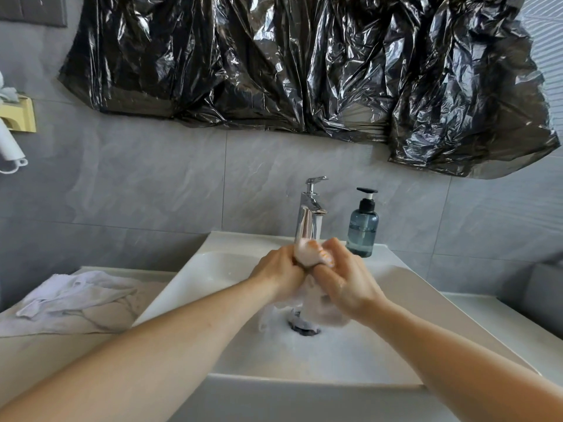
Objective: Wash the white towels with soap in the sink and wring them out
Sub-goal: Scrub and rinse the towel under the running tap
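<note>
We held a wet white towel over the sink drain, our left hand and right hand each with a curled grip round its bunched top. More towels lay on the counter to the left. Behind stood the tap and soap bottle.
</note>
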Demonstrator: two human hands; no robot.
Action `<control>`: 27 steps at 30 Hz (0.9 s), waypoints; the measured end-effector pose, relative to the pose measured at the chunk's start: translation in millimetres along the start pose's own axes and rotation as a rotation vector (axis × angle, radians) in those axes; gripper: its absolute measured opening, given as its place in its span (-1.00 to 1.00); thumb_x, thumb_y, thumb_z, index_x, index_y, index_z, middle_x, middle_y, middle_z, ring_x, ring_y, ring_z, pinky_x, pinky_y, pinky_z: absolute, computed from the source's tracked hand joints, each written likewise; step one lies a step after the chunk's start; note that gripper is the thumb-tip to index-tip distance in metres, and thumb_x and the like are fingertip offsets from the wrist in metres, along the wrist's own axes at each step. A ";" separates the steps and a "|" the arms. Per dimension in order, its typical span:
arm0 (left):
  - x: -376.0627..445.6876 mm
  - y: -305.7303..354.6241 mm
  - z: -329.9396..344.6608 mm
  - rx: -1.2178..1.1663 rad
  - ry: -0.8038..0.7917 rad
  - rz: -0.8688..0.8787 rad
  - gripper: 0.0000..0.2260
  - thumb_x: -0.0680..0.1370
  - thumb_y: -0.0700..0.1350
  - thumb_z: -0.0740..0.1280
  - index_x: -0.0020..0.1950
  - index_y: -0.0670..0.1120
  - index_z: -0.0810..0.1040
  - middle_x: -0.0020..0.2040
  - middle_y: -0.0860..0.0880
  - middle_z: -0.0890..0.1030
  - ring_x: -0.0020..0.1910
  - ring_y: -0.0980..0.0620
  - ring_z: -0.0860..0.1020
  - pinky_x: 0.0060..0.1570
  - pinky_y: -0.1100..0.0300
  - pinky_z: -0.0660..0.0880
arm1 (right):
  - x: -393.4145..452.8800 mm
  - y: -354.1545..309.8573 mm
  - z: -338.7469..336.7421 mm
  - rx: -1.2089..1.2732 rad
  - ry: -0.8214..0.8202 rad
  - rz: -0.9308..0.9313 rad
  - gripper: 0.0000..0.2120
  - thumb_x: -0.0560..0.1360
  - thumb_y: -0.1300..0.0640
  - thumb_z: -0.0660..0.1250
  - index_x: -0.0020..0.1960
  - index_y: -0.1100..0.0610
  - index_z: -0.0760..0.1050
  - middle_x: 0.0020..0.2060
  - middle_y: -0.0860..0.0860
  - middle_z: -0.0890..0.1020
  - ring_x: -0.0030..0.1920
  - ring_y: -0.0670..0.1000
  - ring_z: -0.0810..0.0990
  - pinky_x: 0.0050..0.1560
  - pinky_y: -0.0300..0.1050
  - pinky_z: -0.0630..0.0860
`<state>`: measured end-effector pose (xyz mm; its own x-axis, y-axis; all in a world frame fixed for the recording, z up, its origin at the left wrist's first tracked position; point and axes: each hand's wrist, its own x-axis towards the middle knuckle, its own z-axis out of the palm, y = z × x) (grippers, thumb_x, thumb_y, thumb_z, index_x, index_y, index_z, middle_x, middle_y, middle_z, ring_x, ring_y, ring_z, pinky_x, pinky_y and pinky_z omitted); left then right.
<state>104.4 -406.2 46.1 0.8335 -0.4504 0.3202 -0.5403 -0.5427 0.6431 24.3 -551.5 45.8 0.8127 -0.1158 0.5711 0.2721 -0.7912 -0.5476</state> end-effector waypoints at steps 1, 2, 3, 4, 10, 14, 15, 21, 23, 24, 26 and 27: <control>1.0 -1.6 -0.9 0.019 0.000 -0.018 -0.56 0.36 0.16 0.20 0.14 0.08 0.66 0.07 -0.05 0.72 0.06 -0.14 0.65 0.06 0.01 0.60 | -2.0 -1.5 1.2 0.015 -0.043 -0.041 -0.79 0.35 -0.03 0.25 -0.04 -0.02 0.38 -0.24 -0.07 0.59 -0.16 0.05 0.54 -0.14 0.07 0.48; 1.9 -2.6 -3.5 0.033 -0.002 -0.023 -0.57 0.36 0.15 0.20 0.12 0.08 0.66 0.07 -0.06 0.73 0.06 -0.15 0.65 0.05 0.01 0.60 | -0.8 -1.1 2.6 0.007 -0.061 -0.056 -0.80 0.36 -0.02 0.25 -0.04 -0.03 0.36 -0.25 -0.08 0.58 -0.17 0.06 0.53 -0.15 0.08 0.47; 2.3 -2.9 -6.5 0.039 -0.009 -0.013 -0.64 0.36 0.10 0.22 0.05 0.04 0.65 0.04 -0.07 0.73 0.05 -0.17 0.65 -0.01 0.03 0.59 | 2.4 2.6 4.6 -0.024 -0.052 -0.046 -0.83 0.38 -0.01 0.23 -0.05 -0.04 0.32 -0.25 -0.08 0.56 -0.18 0.10 0.51 -0.17 0.09 0.46; 2.1 -2.1 -9.2 0.048 -0.024 0.006 -0.76 0.36 0.01 0.24 -0.06 0.00 0.62 -0.02 -0.09 0.72 0.02 -0.19 0.64 -0.11 0.07 0.56 | 6.5 7.2 6.6 -0.070 -0.026 -0.009 -0.86 0.41 0.00 0.21 -0.06 -0.04 0.29 -0.25 -0.05 0.56 -0.17 0.15 0.50 -0.18 0.10 0.45; -5.9 1.7 -8.4 0.111 -0.119 0.076 -0.95 0.31 -0.15 0.21 -0.29 -0.04 0.45 -0.16 -0.08 0.62 -0.05 -0.23 0.59 -0.31 0.13 0.36 | 11.3 22.0 1.8 -0.203 0.027 0.194 -0.86 0.51 -0.01 0.20 0.05 -0.03 0.38 -0.14 0.02 0.62 -0.12 0.18 0.55 -0.18 0.00 0.41; 3.4 -0.9 -13.9 0.016 -0.051 0.020 -0.86 0.27 -0.09 0.20 -0.37 0.00 0.56 -0.23 -0.09 0.67 -0.14 -0.19 0.58 -0.24 0.11 0.43 | 10.4 14.8 -9.5 -0.130 0.194 0.083 -0.74 0.36 -0.10 0.20 -0.01 -0.05 0.49 -0.24 0.02 0.65 -0.17 0.17 0.57 -0.22 0.01 0.48; 4.6 -1.3 -16.3 -0.030 -0.058 0.005 -0.84 0.24 -0.08 0.20 -0.43 0.01 0.57 -0.33 -0.05 0.63 -0.21 -0.17 0.55 -0.27 0.11 0.42 | 10.7 14.5 -10.0 -0.133 0.205 0.106 -0.74 0.36 -0.10 0.20 -0.01 -0.05 0.49 -0.24 0.02 0.65 -0.16 0.17 0.58 -0.22 0.00 0.47; 2.3 -18.8 -23.3 0.005 -0.100 -0.174 -0.74 0.31 0.13 0.28 -0.08 0.08 0.57 -0.06 0.04 0.63 -0.02 -0.06 0.58 -0.01 0.06 0.54 | 8.5 27.7 -8.1 -0.271 0.002 0.374 -0.68 0.50 -0.17 0.32 0.19 -0.08 0.44 -0.02 0.00 0.62 -0.04 0.14 0.60 -0.07 -0.01 0.52; 3.9 -24.1 -24.6 0.085 -0.157 -0.261 -0.41 0.29 0.30 0.29 0.25 0.09 0.44 0.20 0.04 0.54 0.17 -0.07 0.54 0.22 -0.06 0.51 | 8.3 29.3 -8.4 -0.230 -0.119 0.458 -0.53 0.48 -0.22 0.39 0.31 -0.06 0.42 0.15 0.01 0.59 0.05 0.09 0.58 0.07 -0.02 0.54; 4.2 -25.5 -24.4 0.134 -0.206 -0.272 -0.26 0.25 0.36 0.31 0.39 0.11 0.37 0.32 0.04 0.47 0.29 -0.09 0.49 0.29 -0.08 0.47 | 7.1 28.8 -7.8 -0.206 -0.198 0.489 -0.45 0.47 -0.22 0.42 0.37 -0.06 0.41 0.22 0.02 0.56 0.08 0.08 0.58 0.12 -0.03 0.55; 3.6 -24.7 -22.1 0.240 -0.326 -0.251 -0.06 0.23 0.35 0.40 0.57 0.16 0.22 0.50 0.02 0.31 0.45 -0.12 0.36 0.35 -0.07 0.44 | 3.0 24.9 -5.8 -0.225 -0.397 0.522 -0.22 0.40 -0.25 0.48 0.53 -0.08 0.29 0.30 0.01 0.52 0.15 0.08 0.58 0.16 -0.07 0.56; 1.9 -23.6 -20.2 0.312 -0.380 -0.233 -0.02 0.24 0.31 0.45 0.61 0.17 0.16 0.53 0.01 0.27 0.47 -0.12 0.35 0.35 -0.05 0.45 | 0.7 23.9 -4.2 -0.257 -0.486 0.527 -0.07 0.36 -0.30 0.49 0.60 -0.10 0.17 0.37 0.01 0.48 0.24 0.09 0.55 0.23 -0.07 0.53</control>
<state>121.1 -379.9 45.6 0.8660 -0.4861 -0.1176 -0.4031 -0.8176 0.4110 29.2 -573.0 35.7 0.9535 -0.2868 -0.0926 -0.2951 -0.8264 -0.4796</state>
